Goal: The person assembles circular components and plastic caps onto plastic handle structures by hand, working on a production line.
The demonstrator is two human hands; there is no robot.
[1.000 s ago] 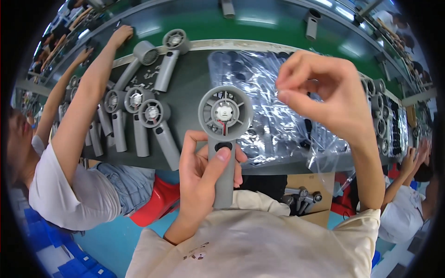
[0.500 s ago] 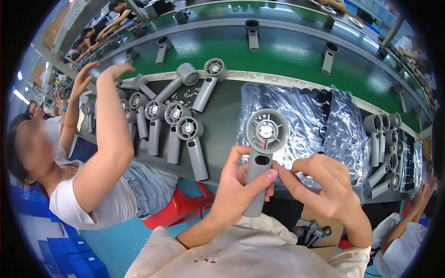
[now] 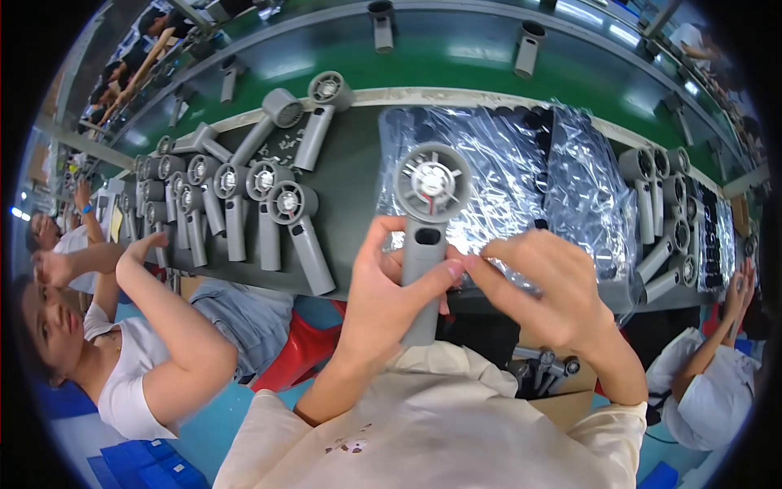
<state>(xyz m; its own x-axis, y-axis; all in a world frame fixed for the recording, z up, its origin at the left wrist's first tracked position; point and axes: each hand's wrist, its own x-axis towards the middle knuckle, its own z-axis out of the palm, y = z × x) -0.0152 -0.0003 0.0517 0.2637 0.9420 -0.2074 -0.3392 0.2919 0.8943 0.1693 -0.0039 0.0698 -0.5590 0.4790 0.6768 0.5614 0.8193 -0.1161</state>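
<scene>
A grey handheld fan [image 3: 423, 265] stands upright in front of me, its round head at the top with a shiny hub and a short red wire inside. My left hand [image 3: 376, 297] is closed round its handle, just under a dark oval opening, with the thumb across the front. Close to that thumb, at the handle's right edge, my right hand [image 3: 547, 285] has thumb and index finger pinched together. Whatever the pinch holds, if anything, is too small to make out. Behind the fan lies clear plastic sheeting [image 3: 505, 175] over rows of dark parts.
Several grey fans [image 3: 236, 216] stand at left on the dark table, with small loose pieces [image 3: 281, 151] behind them. More fans [image 3: 652, 196] stand at right. A green conveyor [image 3: 456, 77] carries fan bodies. A carton [image 3: 566, 407] sits below. A co-worker [image 3: 155, 350] sits close at left.
My view has shifted, so the table sits higher and farther left in it. The left co-worker's raised arms have come down. My grip on the fan and the right-hand pinch look the same.
</scene>
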